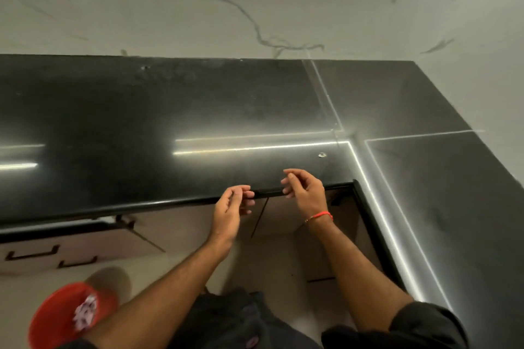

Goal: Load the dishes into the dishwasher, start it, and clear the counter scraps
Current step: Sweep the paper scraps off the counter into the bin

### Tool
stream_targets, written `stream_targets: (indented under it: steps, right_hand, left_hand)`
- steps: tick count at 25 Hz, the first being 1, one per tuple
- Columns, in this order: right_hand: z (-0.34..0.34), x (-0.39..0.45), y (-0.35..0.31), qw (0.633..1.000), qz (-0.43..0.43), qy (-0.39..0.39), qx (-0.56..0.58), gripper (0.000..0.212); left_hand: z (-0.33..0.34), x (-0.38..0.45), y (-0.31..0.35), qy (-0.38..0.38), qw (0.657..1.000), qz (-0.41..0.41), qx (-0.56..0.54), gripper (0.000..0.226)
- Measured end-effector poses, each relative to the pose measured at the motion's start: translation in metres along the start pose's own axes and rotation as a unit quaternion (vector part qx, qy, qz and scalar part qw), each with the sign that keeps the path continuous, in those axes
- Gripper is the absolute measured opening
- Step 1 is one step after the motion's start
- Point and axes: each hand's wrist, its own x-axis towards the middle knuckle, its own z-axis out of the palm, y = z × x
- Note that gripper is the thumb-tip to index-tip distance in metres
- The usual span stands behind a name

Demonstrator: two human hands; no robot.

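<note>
A black glossy L-shaped counter (pixel 170 110) runs across the view and turns down the right side. A small pale scrap (pixel 322 154) lies on it near the inner corner. My left hand (pixel 231 207) hovers at the counter's front edge with loosely curled fingers and holds nothing. My right hand (pixel 304 188) hangs just to its right, above the same edge, fingers relaxed and empty, with a red thread round the wrist. No dishes or dishwasher are in view.
A marble wall (pixel 255 3) backs the counter. Pale cabinet drawers with dark handles (pixel 32 254) sit under the counter at left. A red bowl-like object (pixel 71 314) with a white patterned thing in it is low at the left, blurred.
</note>
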Motion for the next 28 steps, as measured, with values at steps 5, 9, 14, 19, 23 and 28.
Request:
stream_targets:
  steps: [5,9,14,19,23,28]
  right_hand:
    - [-0.085,0.055,0.011,0.997,-0.029,0.053,-0.055,0.019]
    - [-0.143,0.132,0.028,0.99,-0.046,0.05,-0.121,0.028]
    - [-0.171,0.22,0.036,0.97,-0.054,-0.085,-0.222,0.04]
    - [-0.143,0.203,0.067,0.873,-0.156,-0.249,-0.389,0.062]
    - [-0.141,0.14,0.076,0.846,-0.236,-0.364,-0.311,0.06]
    - [-0.162,0.199,0.042,0.95,-0.102,-0.25,-0.16,0.048]
  left_hand:
    - [0.057,0.02,-0.003,-0.091,0.958,-0.246,-0.116,0.053]
    - [0.088,0.028,-0.016,-0.105,0.927,-0.327,-0.153,0.055]
    - [0.122,0.027,-0.045,-0.076,0.891,-0.378,-0.239,0.058]
    - [0.157,0.039,-0.058,-0.064,0.886,-0.374,-0.267,0.061]
    - [0.173,0.052,-0.068,-0.027,0.901,-0.349,-0.256,0.067]
    - [0.179,0.052,-0.079,0.01,0.91,-0.309,-0.277,0.068]
